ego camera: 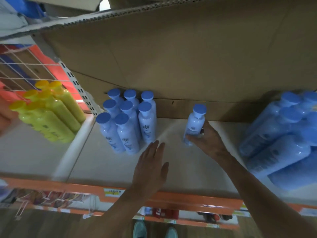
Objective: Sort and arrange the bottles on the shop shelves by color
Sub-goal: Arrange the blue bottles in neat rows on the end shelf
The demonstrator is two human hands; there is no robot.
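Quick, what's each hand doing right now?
Left hand: open, fingers straight, holding nothing.
Right hand: grips the lone blue bottle near its base.

The left hand (151, 167) and right hand (205, 141) are bare, as are both forearms (257, 183). At 6 o'clock, two pale mint-green shoes (139, 229) show their rounded toes.

A large brown cardboard sheet (188, 57) fills the upper centre. A white wire grid (22, 66) sits at the upper left. At the bottom centre, pale green shoes (139, 230) stand on a wood-look floor (42, 225). Blurred packets (51, 197), perhaps snacks, hang at the lower left.
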